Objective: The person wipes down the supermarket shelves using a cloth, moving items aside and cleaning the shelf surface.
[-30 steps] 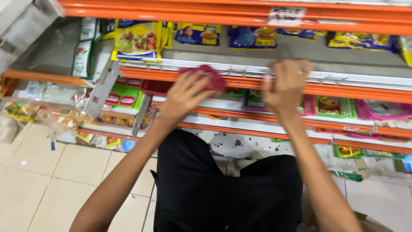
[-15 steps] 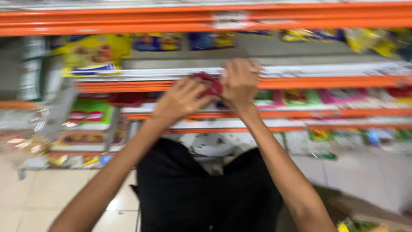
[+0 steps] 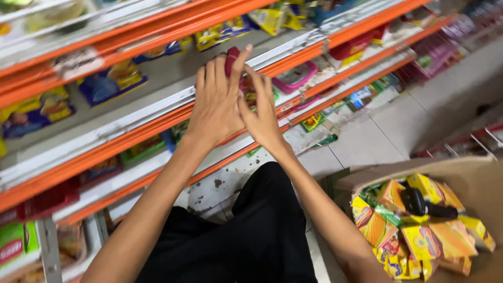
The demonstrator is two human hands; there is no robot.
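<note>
orange shelving [image 3: 131, 141], packets in rows | cardboard box [image 3: 471, 178] of yellow packs on the floor, right | left hand [image 3: 216, 102] and right hand [image 3: 262, 112] together clasp a dark red packet [image 3: 232, 58], mostly hidden, at the shelf edge

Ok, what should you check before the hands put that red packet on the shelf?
1. Red packet held by both hands: ok. The left hand and right hand are both on it.
2. Packet up at the shelf edge: ok.
3. Free room on the grey shelf board behind it: ok, a bare patch shows.
4. Neighbouring yellow packets out of the way: ok, they lie farther back.
5. Which way the packet faces: cannot tell, the fingers cover most of it.
6. More stock at hand: ok, the cardboard box on the right holds yellow and orange packets.
</note>
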